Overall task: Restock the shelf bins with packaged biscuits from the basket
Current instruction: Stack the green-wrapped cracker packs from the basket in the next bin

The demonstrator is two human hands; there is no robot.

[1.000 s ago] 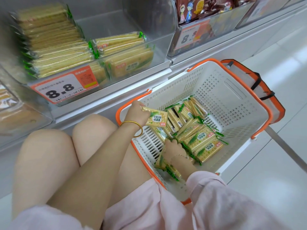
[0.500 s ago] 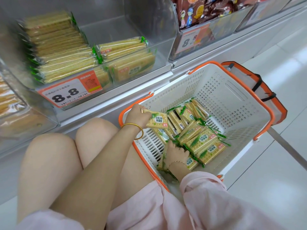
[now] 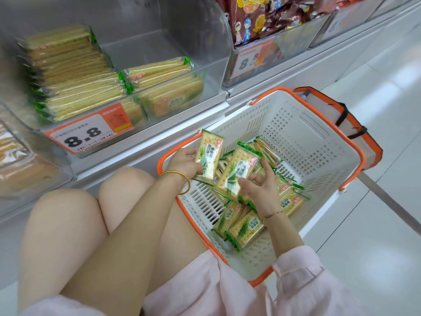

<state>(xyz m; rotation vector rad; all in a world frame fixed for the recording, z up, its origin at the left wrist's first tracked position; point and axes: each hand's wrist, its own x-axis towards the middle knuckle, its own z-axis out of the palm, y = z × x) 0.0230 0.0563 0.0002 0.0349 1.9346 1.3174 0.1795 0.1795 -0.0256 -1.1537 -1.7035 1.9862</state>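
Nearest me, along the bottom of the frame, are my pink sleeve (image 3: 303,277) and, lower left, my bare knees (image 3: 127,190). My left wrist wears a gold bangle (image 3: 182,179), my right a thin bracelet (image 3: 273,214). Both hands are inside the white, orange-rimmed basket (image 3: 303,137), which stands on the pale floor (image 3: 376,224) just right of my knees, at the frame's centre.

My left hand (image 3: 183,164) grips one biscuit packet (image 3: 209,151) by its lower left edge, thumb and curled fingers closed on it, so it stands nearly upright by the basket's left rim. My right hand (image 3: 262,192) holds a second packet (image 3: 237,171) just beside the first. The thumb lies across its lower front and the other fingers are loosely bent behind its right edge, with the packet's top leaning right.

Under and around my hands, loose packets (image 3: 243,229) lie heaped on the basket floor, mostly toward its near side. Behind the basket leans a grey panel with orange trim (image 3: 355,124) and black straps.

Farther off, upper left, the clear shelf bin (image 3: 205,53) holds stacked packets (image 3: 75,76) of the same biscuits, packed thickest on its left. An orange price label (image 3: 88,133) reading 8.8 sits on its front. Upper right, a neighbouring bin (image 3: 280,49) holds brown snack bags (image 3: 268,14).
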